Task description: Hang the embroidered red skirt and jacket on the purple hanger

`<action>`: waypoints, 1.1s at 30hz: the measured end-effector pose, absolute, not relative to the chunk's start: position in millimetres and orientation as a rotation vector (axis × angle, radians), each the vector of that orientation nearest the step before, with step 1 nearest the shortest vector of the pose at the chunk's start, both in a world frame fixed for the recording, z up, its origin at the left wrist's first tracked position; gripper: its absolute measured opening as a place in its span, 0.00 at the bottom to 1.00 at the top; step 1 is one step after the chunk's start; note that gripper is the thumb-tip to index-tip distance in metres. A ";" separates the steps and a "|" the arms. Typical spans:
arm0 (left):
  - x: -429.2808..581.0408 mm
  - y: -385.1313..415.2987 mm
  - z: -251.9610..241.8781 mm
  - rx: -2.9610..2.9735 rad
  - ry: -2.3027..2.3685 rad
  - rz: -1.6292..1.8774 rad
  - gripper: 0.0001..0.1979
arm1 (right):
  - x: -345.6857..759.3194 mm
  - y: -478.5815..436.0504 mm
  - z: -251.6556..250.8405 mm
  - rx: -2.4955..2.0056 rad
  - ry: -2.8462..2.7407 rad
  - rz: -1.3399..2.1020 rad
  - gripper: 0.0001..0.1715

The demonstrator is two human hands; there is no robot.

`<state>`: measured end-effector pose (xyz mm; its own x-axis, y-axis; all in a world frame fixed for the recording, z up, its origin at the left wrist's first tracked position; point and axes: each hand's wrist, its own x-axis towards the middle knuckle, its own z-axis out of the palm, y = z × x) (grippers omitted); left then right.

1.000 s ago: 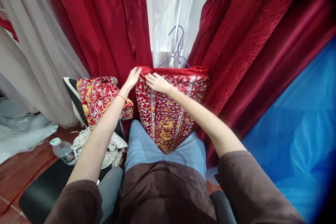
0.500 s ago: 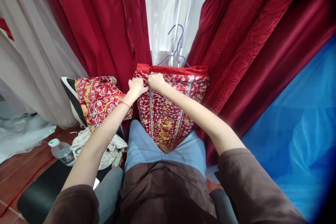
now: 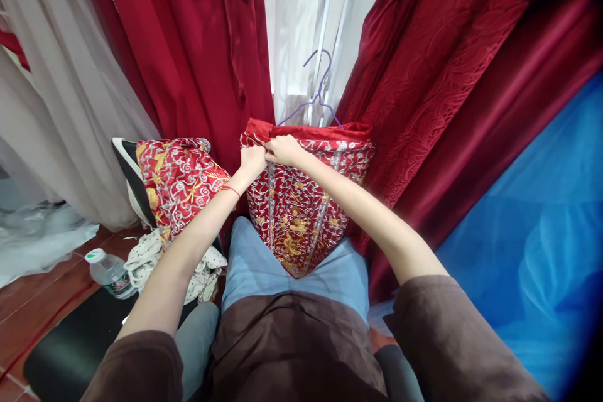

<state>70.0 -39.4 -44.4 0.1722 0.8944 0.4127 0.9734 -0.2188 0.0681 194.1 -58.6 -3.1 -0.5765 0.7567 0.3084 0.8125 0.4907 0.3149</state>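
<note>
A red embroidered garment [image 3: 296, 213] with silver and gold patterning hangs in front of me, its pointed lower end reaching my lap. Its top edge is a plain red band, and a purple wire hanger [image 3: 320, 97] rises from behind that band. Near the top left of the garment, my left hand [image 3: 253, 162] is closed on the fabric. Right beside it, my right hand [image 3: 285, 151] pinches the same cloth just below the band. The two hands touch or nearly touch, and the fingertips are partly hidden.
A second red embroidered piece [image 3: 181, 185] lies over a black-and-white chair [image 3: 127, 160] at left. Below it are a spotted white cloth [image 3: 146, 257], a plastic bottle [image 3: 110, 273] and a black seat [image 3: 70, 345]. Red drapes [image 3: 198, 31] and blue fabric [image 3: 532, 251] hang around.
My left hand has shifted slightly right and down, closer to my right hand, and its fingers have closed further. The garment and hanger sit slightly lower in view.
</note>
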 end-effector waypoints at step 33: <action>63.9 -51.7 -41.7 -2.413 -2.053 -0.910 0.08 | 162.8 -74.8 12.0 -1.287 -1.871 -0.054 0.20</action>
